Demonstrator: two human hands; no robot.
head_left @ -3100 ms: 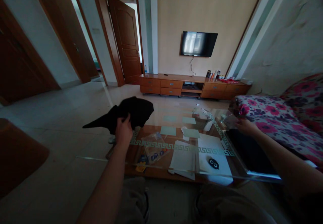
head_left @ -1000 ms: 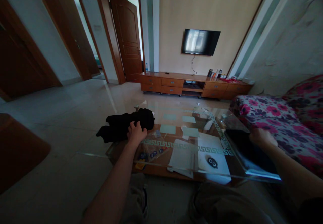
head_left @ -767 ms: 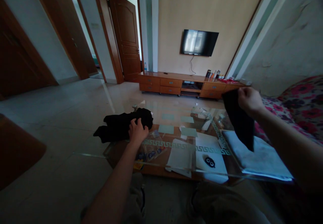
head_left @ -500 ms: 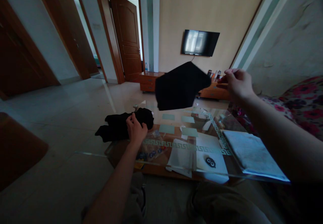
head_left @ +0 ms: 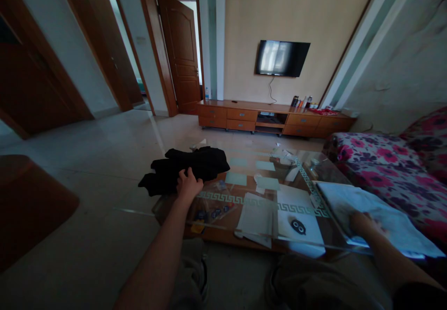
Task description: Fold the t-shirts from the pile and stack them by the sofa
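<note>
Resting on heaped black cloth pieces (head_left: 199, 160), left hand (head_left: 189, 185) splayed, unclenched; right hand (head_left: 366, 226) blurred against thin pale-blue cloth (head_left: 396, 221), can't tell its grip; flat black white-ringed oval (head_left: 298, 226) between hands

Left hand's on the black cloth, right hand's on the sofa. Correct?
Not the right hand: the head view shows it at the pale cloth. The left hand is on the black cloth, as you say.
</note>
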